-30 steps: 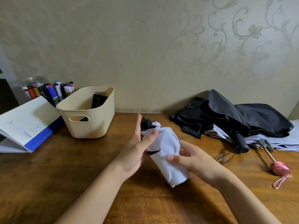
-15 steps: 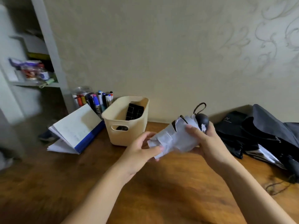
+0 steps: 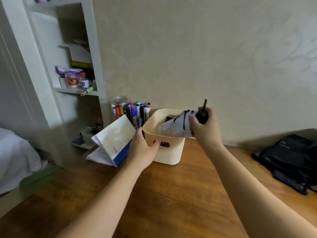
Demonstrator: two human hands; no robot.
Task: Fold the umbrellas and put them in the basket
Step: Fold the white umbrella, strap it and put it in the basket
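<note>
A cream plastic basket (image 3: 169,154) stands on the wooden table near the wall, with a dark folded item inside it. My right hand (image 3: 205,128) grips the black handle end of a folded white umbrella (image 3: 175,127), whose tip points down into the basket over its right rim. My left hand (image 3: 143,146) rests against the basket's left side, thumb at the front handle slot and fingers toward the rim. A heap of black umbrellas (image 3: 291,161) lies on the table at the far right, partly cut off by the frame.
An open blue-and-white booklet (image 3: 114,140) leans just left of the basket. Behind it stands a clear jar of markers (image 3: 130,111). White shelving (image 3: 72,71) with small items rises at the left, past the table edge. Bare wooden tabletop (image 3: 171,194) lies in front of the basket.
The white umbrella went from both hands in mid-air to the basket, held now by my right hand alone. My left hand let go and moved to the basket's side. The view swung left.
</note>
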